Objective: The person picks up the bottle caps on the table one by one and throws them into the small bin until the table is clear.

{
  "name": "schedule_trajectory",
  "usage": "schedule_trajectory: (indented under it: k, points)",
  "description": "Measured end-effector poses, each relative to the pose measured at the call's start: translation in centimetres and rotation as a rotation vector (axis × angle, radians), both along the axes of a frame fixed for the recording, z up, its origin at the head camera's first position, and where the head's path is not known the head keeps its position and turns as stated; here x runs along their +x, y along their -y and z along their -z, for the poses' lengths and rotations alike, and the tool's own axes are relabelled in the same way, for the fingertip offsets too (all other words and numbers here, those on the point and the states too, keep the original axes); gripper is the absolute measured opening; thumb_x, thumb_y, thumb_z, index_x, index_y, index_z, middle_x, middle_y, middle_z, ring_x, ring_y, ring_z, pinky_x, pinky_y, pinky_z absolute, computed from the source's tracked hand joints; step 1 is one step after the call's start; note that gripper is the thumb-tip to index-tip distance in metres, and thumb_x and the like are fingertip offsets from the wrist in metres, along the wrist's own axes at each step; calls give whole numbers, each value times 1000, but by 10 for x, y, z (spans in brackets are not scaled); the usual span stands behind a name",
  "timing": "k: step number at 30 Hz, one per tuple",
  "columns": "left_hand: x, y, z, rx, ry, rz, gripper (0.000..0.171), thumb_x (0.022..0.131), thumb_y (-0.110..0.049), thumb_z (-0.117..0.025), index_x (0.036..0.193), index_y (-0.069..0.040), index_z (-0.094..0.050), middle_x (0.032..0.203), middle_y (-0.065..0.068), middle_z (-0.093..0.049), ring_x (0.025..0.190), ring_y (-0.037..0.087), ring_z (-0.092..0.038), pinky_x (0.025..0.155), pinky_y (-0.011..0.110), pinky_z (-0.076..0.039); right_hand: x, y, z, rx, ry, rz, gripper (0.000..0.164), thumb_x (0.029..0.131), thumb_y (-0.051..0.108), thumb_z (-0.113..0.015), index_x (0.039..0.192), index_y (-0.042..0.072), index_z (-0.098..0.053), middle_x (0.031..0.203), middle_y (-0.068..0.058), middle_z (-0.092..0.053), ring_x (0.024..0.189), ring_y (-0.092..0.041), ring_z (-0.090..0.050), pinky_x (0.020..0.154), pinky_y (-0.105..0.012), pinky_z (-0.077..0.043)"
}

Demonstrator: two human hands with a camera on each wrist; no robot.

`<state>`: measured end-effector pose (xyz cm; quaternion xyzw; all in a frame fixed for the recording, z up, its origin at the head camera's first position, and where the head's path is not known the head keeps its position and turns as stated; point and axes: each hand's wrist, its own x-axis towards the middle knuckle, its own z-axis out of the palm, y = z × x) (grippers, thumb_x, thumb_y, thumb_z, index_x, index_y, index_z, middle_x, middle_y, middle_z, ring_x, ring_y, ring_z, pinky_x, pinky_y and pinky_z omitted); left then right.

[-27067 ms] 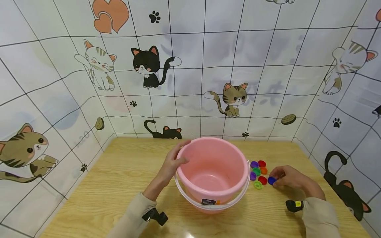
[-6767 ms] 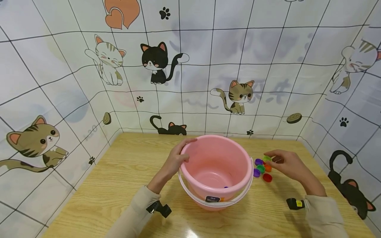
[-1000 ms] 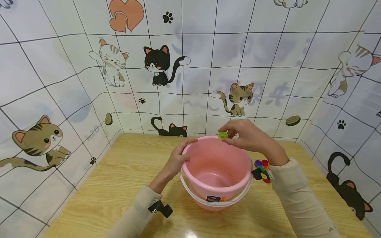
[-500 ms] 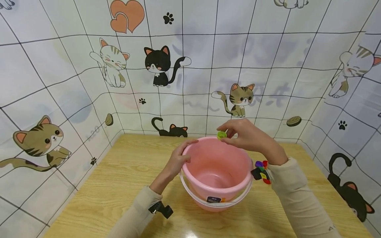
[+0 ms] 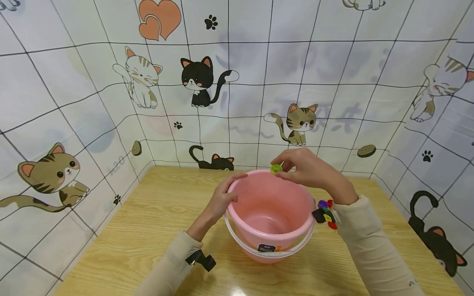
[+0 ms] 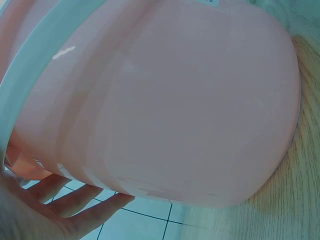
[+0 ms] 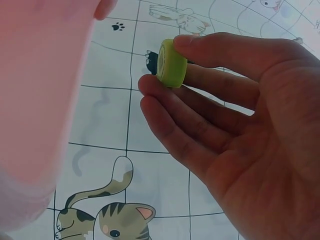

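A pink plastic bucket [image 5: 272,191] with a white handle [image 5: 270,255] stands on the wooden table. My left hand [image 5: 221,199] grips its left rim, thumb over the inside and the other fingers along the outer wall, as the left wrist view shows from below. Above the far rim, my right hand [image 5: 305,169] pinches a lime-green bottle cap [image 7: 172,65] between thumb and fingertips. In the right wrist view the cap is on edge, apart from the bucket wall. Of the bucket's inside, the pink floor shows; its near part is hidden by the front rim.
Right of the bucket lie several small caps, among them a purple cap [image 5: 322,204] and a red cap [image 5: 332,225], partly covered by the right wrist camera [image 5: 323,215]. A cat-patterned wall sheet [image 5: 244,102] encloses the table [image 5: 166,185] behind and at both sides.
Since about seven seconds ago, my right hand has carried the lime-green cap from the pile to above the bucket's far rim. Over the last second both hands stay almost still.
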<state>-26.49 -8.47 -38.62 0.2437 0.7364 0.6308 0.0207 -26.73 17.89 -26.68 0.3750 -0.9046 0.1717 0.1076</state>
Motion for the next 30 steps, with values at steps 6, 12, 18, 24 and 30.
schedule_trajectory:
  k: [6, 12, 18, 24, 30]
  points:
    - [-7, -1, 12, 12, -7, -25, 71, 70, 5, -49, 136, -19, -53, 139, 6, -50, 110, 34, -56, 72, 50, -55, 0, 0, 0, 2, 1, -2, 29, 83, 20, -73, 111, 10, -71, 104, -2, -72, 78, -8, -67, 72, -32, -57]
    - [-7, -1, 12, 13, -16, -25, 70, 69, 4, -48, 136, -19, -53, 140, 5, -50, 111, 34, -56, 72, 50, -55, 1, -1, 0, 8, 10, 5, 30, 84, 20, -72, 112, 10, -70, 106, -2, -72, 79, -9, -67, 73, -32, -57]
    - [-5, 0, 6, 9, 7, -1, 71, 71, 7, -48, 139, -12, -49, 144, 11, -45, 114, 40, -54, 75, 56, -53, 1, -1, 1, 9, 12, 14, 30, 84, 21, -72, 112, 9, -70, 106, -2, -72, 80, -10, -67, 73, -36, -57]
    - [2, 0, -1, 3, 8, -6, 70, 71, 6, -48, 138, -14, -50, 143, 10, -47, 114, 38, -55, 76, 57, -53, 1, 0, 0, 13, 3, 16, 30, 84, 24, -72, 111, 11, -71, 105, 0, -72, 82, -11, -67, 74, -34, -57]
    - [-6, -1, 11, 20, -9, -33, 69, 69, 1, -49, 135, -21, -54, 138, 2, -51, 111, 32, -57, 74, 52, -55, 2, 1, -1, 20, -8, 27, 31, 84, 26, -72, 112, 12, -71, 103, 1, -71, 86, -12, -67, 73, -31, -57]
